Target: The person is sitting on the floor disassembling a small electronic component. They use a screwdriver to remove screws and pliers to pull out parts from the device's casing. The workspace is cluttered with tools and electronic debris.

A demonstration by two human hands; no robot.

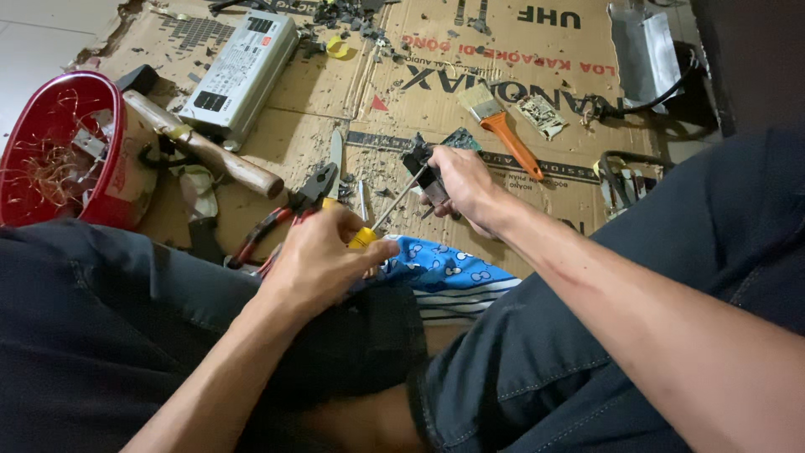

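Left hand (323, 256) is wrapped tight around a yellow-handled screwdriver (381, 220), tip poking into a small dark electronic part (426, 168). Right hand (461, 186) is closed around that part, held just above the cardboard (335, 92) near the pliers (289, 214).

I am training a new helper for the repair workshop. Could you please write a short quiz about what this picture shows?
1. True or false: the left hand grips a yellow-handled screwdriver.
2. What does the right hand hold? A) a paintbrush B) a small dark electronic part C) a hammer
3. What lies in the red bowl?

Key
1. True; its tip reaches the part.
2. B. The orange-handled paintbrush lies apart on the cardboard.
3. Tangled copper-coloured wire and small scraps.
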